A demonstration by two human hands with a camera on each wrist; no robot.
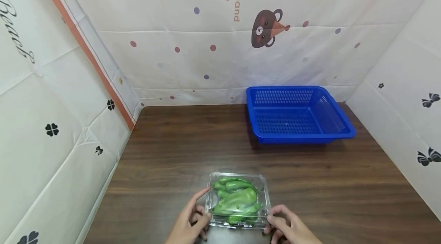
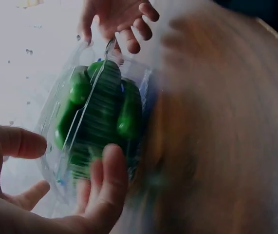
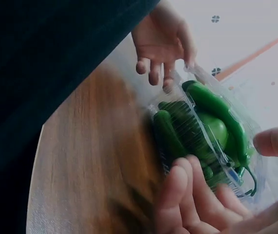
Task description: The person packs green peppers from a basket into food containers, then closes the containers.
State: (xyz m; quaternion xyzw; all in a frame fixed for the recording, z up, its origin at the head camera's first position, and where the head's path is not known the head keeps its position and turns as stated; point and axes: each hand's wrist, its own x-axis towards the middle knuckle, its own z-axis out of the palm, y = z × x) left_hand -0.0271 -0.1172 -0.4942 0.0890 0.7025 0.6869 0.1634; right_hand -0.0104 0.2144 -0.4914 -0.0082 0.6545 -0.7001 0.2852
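Note:
A clear plastic clamshell box (image 1: 265,194) of green peppers (image 1: 237,200) lies near the front of the table, its lid down over them. At its left side my left hand (image 1: 189,219) holds it, one finger up along the rim and the thumb at the near corner. My right hand (image 1: 289,226) grips the near right corner, thumb at the edge and the other fingers bent below. In the left wrist view the fingers and thumb (image 2: 112,168) spread around one end of the box. The right wrist view shows the opposite end between thumb and curled fingers (image 3: 177,190).
A blue perforated plastic basket (image 1: 306,137) stands at the back right of the brown wooden table (image 1: 165,152). Printed white cloth (image 1: 172,64) hangs behind the table and along both sides.

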